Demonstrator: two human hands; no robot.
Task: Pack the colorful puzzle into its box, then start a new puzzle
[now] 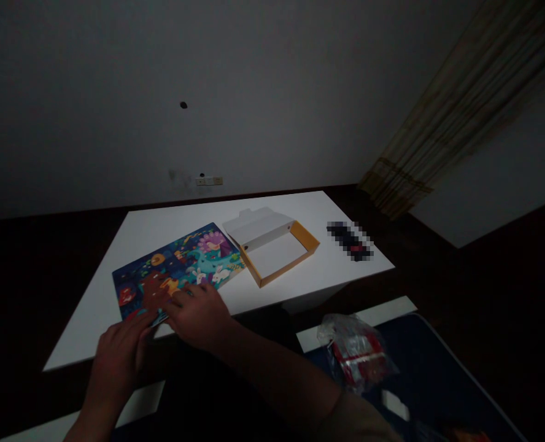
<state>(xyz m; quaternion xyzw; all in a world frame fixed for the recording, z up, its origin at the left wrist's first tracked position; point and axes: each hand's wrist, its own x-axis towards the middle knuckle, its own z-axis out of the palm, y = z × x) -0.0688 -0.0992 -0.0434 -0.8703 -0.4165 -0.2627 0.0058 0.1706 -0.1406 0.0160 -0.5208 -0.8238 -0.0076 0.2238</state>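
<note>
Under the fingers of the left hand (119,345) and right hand (199,316), a dark-blue rectangular board printed with bright cartoon animals (159,261) is lying aslant

The board is resting on a plain white tabletop (92,313), spreading mostly beyond both hands. Its long axis is running from just past the left hand outward to the far right, so its near long edge is passing the hands at a slant. The left hand is reaching over the near-left corner; the right hand is lying farther along that same edge, close beside the left, and is the nearer of the two to the board's middle and right end. Both hands are laying bent fingers on the board, neither clenching into a fist; dim light is hiding whether either one is pinching the edge or only resting there.

Beyond the right hand and to its right, an open, shallow box with yellow-orange walls and a white inside (305,238) is standing beside the board's right end, its lid tilting back away from the hands. Whether box and board are touching is impossible to tell. Lower and to the right of the right hand, a clear plastic bag with red contents (359,357) is sitting on a dark-blue surface (438,353).
</note>
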